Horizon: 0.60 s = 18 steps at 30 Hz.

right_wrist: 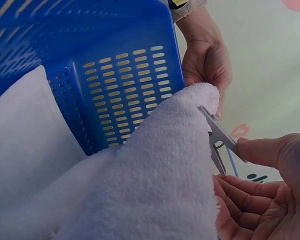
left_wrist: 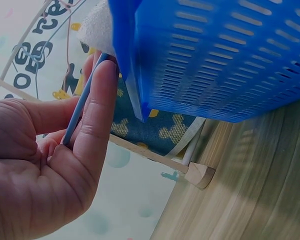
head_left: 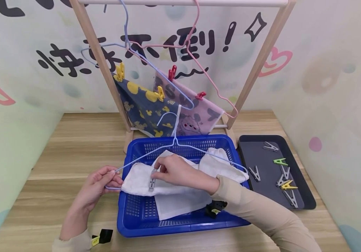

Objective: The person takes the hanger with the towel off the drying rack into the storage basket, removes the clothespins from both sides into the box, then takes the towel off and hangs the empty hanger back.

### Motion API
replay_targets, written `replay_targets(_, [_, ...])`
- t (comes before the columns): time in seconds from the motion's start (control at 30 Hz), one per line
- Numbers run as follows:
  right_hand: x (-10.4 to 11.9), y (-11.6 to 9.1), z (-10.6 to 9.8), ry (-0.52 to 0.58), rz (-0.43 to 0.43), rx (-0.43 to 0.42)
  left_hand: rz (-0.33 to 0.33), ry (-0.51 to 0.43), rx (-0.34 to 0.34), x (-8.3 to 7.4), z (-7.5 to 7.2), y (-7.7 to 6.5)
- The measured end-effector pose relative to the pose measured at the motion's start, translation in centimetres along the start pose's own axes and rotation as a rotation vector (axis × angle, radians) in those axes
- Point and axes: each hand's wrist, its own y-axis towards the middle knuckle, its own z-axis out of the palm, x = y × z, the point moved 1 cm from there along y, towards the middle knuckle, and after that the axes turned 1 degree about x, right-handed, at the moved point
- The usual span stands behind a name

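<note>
A light-blue hanger (head_left: 145, 154) lies across the basket, with a white towel (head_left: 137, 178) draped over its lower bar. My left hand (head_left: 99, 183) grips the hanger's left end, just outside the basket; in the left wrist view the blue bar (left_wrist: 80, 107) passes between its fingers. Above the towel's left part, my right hand (head_left: 178, 171) pinches a grey clothespin (head_left: 152, 180). The right wrist view has this clothespin (right_wrist: 217, 135) between thumb and fingers, its tip at the towel's edge (right_wrist: 202, 115). Whether it clamps the cloth, I cannot tell.
A blue basket (head_left: 180, 229) holds another white cloth (head_left: 174, 208). On the right, a dark tray (head_left: 246, 147) carries several clothespins. Behind stands a wooden rack (head_left: 263, 52) with a pink hanger (head_left: 212, 82) and a blue hanger (head_left: 158, 68); a patterned navy cloth (head_left: 136, 105) and pink cloth (head_left: 193, 119) hang there.
</note>
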Motion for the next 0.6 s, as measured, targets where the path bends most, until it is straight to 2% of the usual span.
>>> replay_targets(0.6, [-0.36,-0.20,0.29,0.188,0.022,-0.105,-0.004,0.006,-0.017,0.17,-0.01,0.09])
